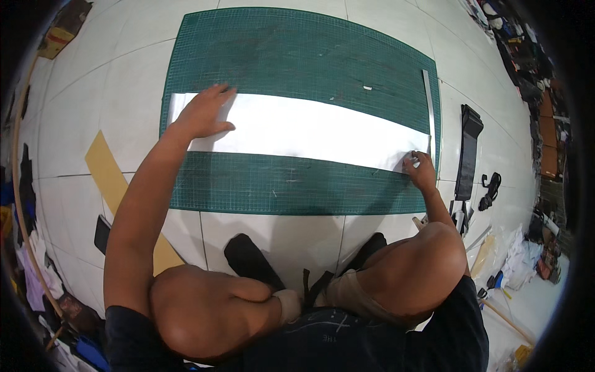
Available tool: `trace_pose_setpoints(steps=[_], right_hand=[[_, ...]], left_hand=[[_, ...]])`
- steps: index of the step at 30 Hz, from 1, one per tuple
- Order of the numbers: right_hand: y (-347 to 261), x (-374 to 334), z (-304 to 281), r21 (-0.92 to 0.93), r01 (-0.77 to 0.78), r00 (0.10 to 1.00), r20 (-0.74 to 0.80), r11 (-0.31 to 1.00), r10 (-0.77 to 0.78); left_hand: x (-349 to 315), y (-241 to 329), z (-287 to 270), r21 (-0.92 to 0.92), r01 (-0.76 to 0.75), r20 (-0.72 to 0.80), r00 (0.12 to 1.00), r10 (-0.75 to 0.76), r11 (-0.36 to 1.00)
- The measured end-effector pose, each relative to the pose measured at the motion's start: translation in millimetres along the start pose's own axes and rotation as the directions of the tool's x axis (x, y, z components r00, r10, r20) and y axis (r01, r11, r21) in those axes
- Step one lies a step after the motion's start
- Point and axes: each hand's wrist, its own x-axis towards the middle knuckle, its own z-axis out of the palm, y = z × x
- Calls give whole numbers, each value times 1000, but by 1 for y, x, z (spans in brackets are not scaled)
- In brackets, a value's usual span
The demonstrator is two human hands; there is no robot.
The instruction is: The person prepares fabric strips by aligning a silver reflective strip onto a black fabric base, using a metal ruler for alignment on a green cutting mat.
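A long white strip of sheet material [310,129] lies across a green cutting mat [279,56] on the floor. Near the strip's left end, my left hand [206,113] rests on it with fingers and thumb spread. At the right end, my right hand [421,168] has its fingers curled together at the strip's lower corner. Whether those fingertips pinch the edge or hold something small is too fine to make out. Beyond that hand, a thin metal ruler [429,102] lies along the mat's right side. A small white scrap [367,88] sits above the strip.
Right of the mat lie a folded black strip [469,149] and a black strap-like item [490,191]. A tan board [108,170] and a dark phone-like object [102,234] lie at left. Piled cloth [520,257] lines the right side. A cardboard box [61,34] stands far left.
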Motion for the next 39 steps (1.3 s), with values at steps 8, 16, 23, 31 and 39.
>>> trace_pose_setpoints(steps=[8, 16, 23, 31, 39], right_hand=[[-12, -2, 4, 63, -16, 1000, -21, 998, 18], [-9, 5, 3, 98, -105, 994, -28, 990, 108], [-10, -13, -2, 112, -161, 987, 6, 981, 161], [2, -26, -3, 229, -127, 990, -25, 965, 137], [96, -2, 0, 706, -248, 819, -213, 663, 534]], left_hand=[[2, -24, 4, -207, -33, 81, 995, 51, 978], [23, 29, -37, -11, -196, -45, 980, 196, 980], [50, 194, -2, -49, -372, 224, 900, 373, 927], [48, 223, 49, -69, -111, 240, 963, 124, 991], [57, 230, 32, -27, -147, 239, 959, 149, 989]])
